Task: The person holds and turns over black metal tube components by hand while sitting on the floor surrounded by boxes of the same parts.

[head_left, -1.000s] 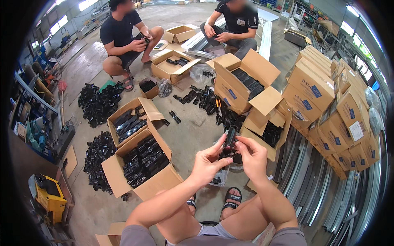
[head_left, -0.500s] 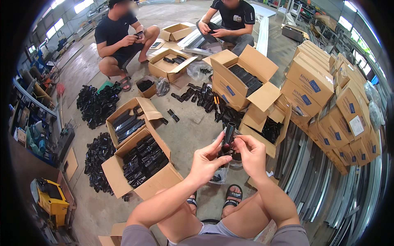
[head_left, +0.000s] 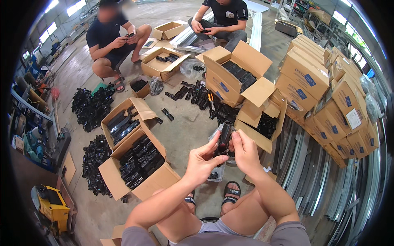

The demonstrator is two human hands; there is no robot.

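Held upright in front of me is a black tubular plastic part (head_left: 225, 133). My left hand (head_left: 202, 160) grips its near side, thumb below and fingers along the edge. Pinched at the part's right side, my right hand (head_left: 245, 151) has thumb and forefinger pressed together; anything small between them is too hidden to make out. Beneath my hands a clear plastic bag (head_left: 216, 172) with dark bits lies on the floor. The nearest open carton (head_left: 158, 182), to the left, is filled with similar black parts. Another open carton (head_left: 269, 141) with black pieces stands just right of my hands.
Black parts lie in piles (head_left: 95, 164) at the left and in a loose heap (head_left: 201, 96) ahead. Two people squat at the far side, handling small dark pieces. Stacked closed cartons (head_left: 301, 80) and long metal profiles (head_left: 312, 176) line the right. A yellow case (head_left: 53, 207) sits lower left.
The whole view has shifted slightly, moving the surroundings left and up. Both hands still hold the black part, and my right fingers have turned a little at its side.
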